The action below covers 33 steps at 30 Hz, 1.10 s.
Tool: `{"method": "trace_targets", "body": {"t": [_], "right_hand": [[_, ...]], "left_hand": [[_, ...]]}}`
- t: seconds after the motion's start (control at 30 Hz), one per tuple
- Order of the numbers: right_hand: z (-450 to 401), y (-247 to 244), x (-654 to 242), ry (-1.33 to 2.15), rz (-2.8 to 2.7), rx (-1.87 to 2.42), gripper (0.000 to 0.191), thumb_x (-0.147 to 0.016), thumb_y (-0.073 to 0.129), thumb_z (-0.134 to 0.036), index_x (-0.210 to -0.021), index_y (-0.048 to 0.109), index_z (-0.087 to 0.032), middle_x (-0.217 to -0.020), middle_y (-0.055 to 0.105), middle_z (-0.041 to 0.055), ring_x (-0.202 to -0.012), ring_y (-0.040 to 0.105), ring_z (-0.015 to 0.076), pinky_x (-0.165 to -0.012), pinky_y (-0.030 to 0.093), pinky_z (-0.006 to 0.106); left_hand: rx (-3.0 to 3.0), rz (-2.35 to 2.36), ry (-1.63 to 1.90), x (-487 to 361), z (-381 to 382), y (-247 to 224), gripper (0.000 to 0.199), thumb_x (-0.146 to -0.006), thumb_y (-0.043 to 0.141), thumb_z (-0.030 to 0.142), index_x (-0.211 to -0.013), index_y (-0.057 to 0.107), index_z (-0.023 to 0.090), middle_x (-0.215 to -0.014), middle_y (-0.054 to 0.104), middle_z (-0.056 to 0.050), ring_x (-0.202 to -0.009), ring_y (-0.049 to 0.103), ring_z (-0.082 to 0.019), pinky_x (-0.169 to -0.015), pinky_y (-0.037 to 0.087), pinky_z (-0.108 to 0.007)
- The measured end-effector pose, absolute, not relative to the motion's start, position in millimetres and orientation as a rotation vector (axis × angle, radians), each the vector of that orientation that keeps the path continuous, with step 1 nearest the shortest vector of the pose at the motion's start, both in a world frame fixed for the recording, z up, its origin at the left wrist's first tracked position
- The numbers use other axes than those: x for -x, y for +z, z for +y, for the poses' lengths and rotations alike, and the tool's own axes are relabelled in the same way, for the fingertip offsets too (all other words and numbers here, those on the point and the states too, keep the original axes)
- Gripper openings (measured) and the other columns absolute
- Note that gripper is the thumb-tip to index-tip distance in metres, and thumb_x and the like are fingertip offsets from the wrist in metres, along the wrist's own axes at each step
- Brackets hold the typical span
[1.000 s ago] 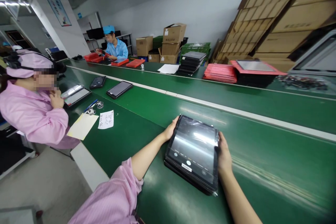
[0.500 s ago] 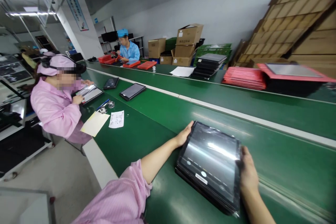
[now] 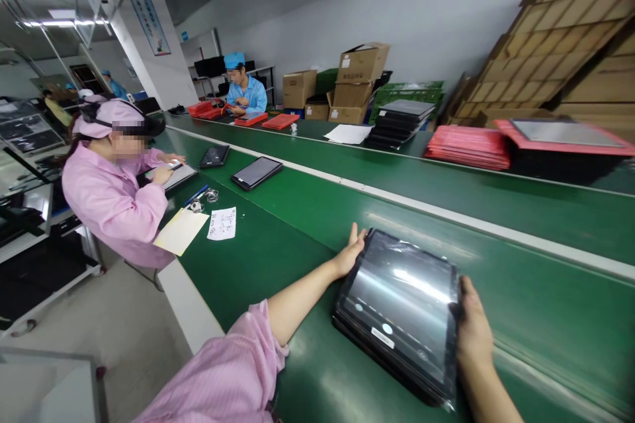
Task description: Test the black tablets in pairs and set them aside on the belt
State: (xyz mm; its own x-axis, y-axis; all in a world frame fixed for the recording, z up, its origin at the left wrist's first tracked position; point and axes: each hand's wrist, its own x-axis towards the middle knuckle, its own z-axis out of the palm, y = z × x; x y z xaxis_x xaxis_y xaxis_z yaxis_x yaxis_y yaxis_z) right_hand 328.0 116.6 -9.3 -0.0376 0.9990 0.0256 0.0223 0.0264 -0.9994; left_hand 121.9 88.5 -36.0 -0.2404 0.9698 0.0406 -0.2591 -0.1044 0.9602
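Note:
Right of centre in the head view, a stack of black tablets [image 3: 401, 310] rests on the green work surface. The top one has a glossy film and a small white label near its lower edge. My left hand [image 3: 348, 252] touches the upper left edge of the stack, its fingers apart and partly hidden behind it. Along the right edge lies my right hand [image 3: 473, 324], gripping the stack's side, with its far fingers out of sight.
Two tablets [image 3: 256, 172] [image 3: 214, 156] lie farther back. Papers [image 3: 222, 223] and a blue pen [image 3: 196, 195] are at left, beside a person in pink [image 3: 114, 192]. Black [image 3: 399, 124] and red stacks [image 3: 466, 147] stand across the bench, with another person in blue [image 3: 247, 94] behind.
A finger of my left hand has lifted away from the stack's edge. The person in pink has moved a hand over their tablet. The view has shifted slightly.

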Motion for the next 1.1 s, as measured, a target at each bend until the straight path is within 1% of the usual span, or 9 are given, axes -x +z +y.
{"method": "trace_targets", "body": {"t": [0.17, 0.27, 0.43, 0.53, 0.6, 0.67, 0.8, 0.9, 1.1], "right_hand": [[121.1, -20.1, -331.4, 1.223, -1.288, 1.188, 0.105, -0.074, 0.045, -0.077, -0.152, 0.038, -0.007, -0.159, 0.033, 0.0163, -0.147, 0.030, 0.0336, -0.123, 0.018, 0.045], [122.2, -25.6, -331.1, 1.221, -1.292, 1.181, 0.106, -0.073, 0.047, -0.079, -0.150, 0.040, -0.007, -0.159, 0.034, 0.0180, -0.146, 0.030, 0.0354, -0.122, 0.019, 0.047], [128.5, -3.3, -335.8, 1.118, -1.358, 1.169, 0.088, -0.077, 0.046, -0.074, -0.143, 0.045, -0.017, -0.144, 0.048, 0.0168, -0.135, 0.043, 0.0348, -0.113, 0.033, 0.051], [116.1, 37.2, -345.1, 0.688, -1.765, 1.132, 0.054, -0.083, 0.048, -0.063, -0.112, 0.064, -0.020, -0.115, 0.062, 0.0156, -0.112, 0.056, 0.0345, -0.097, 0.043, 0.050], [84.6, 58.7, -347.6, 0.626, -2.094, 1.000, 0.041, -0.089, 0.044, -0.059, -0.089, 0.064, -0.023, -0.090, 0.066, 0.0101, -0.085, 0.061, 0.0284, -0.077, 0.047, 0.041], [34.1, 59.7, -343.3, 0.774, -2.447, 0.819, 0.041, -0.095, 0.041, -0.055, -0.073, 0.059, -0.025, -0.071, 0.064, 0.0046, -0.063, 0.057, 0.0219, -0.059, 0.040, 0.033], [-65.6, 0.8, -318.2, 0.630, -3.014, 0.363, 0.032, -0.092, 0.054, -0.038, -0.063, 0.056, -0.024, -0.055, 0.061, 0.0017, -0.045, 0.051, 0.0177, -0.049, 0.020, 0.033], [-80.9, -38.8, -303.9, 0.451, -3.020, 0.283, 0.021, -0.090, 0.052, -0.026, -0.069, 0.057, -0.022, -0.061, 0.064, 0.0041, -0.054, 0.057, 0.0188, -0.053, 0.023, 0.033], [-22.3, -27.2, -306.1, 0.900, -2.865, -0.129, 0.039, -0.102, 0.033, -0.036, -0.065, 0.037, -0.023, -0.060, 0.050, 0.0002, -0.060, 0.049, 0.0163, -0.059, 0.029, 0.031]], "left_hand": [[-0.903, 1.079, 1.576, -123.4, 88.8, -36.0, 0.073, -0.099, 0.043, 0.054, -0.160, 0.017, 0.025, -0.167, 0.019, -0.004, -0.154, 0.019, -0.022, -0.127, 0.015, -0.041], [-0.879, 1.059, 1.587, -123.1, 87.7, -35.6, 0.071, -0.099, 0.044, 0.052, -0.160, 0.020, 0.024, -0.166, 0.021, -0.005, -0.154, 0.019, -0.021, -0.127, 0.013, -0.040], [-0.813, 1.019, 1.593, -123.5, 86.4, -35.2, 0.070, -0.100, 0.039, 0.056, -0.161, 0.014, 0.029, -0.166, 0.023, -0.004, -0.152, 0.026, -0.021, -0.126, 0.019, -0.040], [-0.773, 1.003, 1.604, -125.7, 87.1, -34.1, 0.066, -0.101, 0.033, 0.058, -0.160, 0.016, 0.033, -0.167, 0.019, -0.001, -0.153, 0.023, -0.020, -0.126, 0.018, -0.039], [-0.756, 0.990, 1.619, -127.6, 87.7, -32.6, 0.067, -0.102, 0.031, 0.058, -0.160, 0.015, 0.030, -0.167, 0.018, -0.003, -0.153, 0.021, -0.019, -0.126, 0.017, -0.039], [-0.745, 0.977, 1.631, -129.2, 88.1, -30.7, 0.069, -0.101, 0.030, 0.059, -0.161, 0.014, 0.027, -0.166, 0.022, -0.005, -0.153, 0.021, -0.019, -0.127, 0.017, -0.039], [-0.723, 0.976, 1.636, -130.0, 88.3, -27.7, 0.070, -0.102, 0.027, 0.058, -0.160, 0.018, 0.021, -0.166, 0.022, -0.007, -0.154, 0.018, -0.019, -0.127, 0.014, -0.037], [-0.695, 0.971, 1.629, -127.8, 87.8, -27.4, 0.070, -0.103, 0.022, 0.056, -0.160, 0.022, 0.016, -0.167, 0.019, -0.010, -0.154, 0.019, -0.018, -0.127, 0.012, -0.034], [-0.554, 0.933, 1.617, -117.8, 86.2, -28.5, 0.076, -0.099, 0.019, 0.063, -0.156, 0.032, 0.015, -0.165, 0.027, -0.013, -0.155, 0.016, -0.024, -0.126, 0.010, -0.040]]}}
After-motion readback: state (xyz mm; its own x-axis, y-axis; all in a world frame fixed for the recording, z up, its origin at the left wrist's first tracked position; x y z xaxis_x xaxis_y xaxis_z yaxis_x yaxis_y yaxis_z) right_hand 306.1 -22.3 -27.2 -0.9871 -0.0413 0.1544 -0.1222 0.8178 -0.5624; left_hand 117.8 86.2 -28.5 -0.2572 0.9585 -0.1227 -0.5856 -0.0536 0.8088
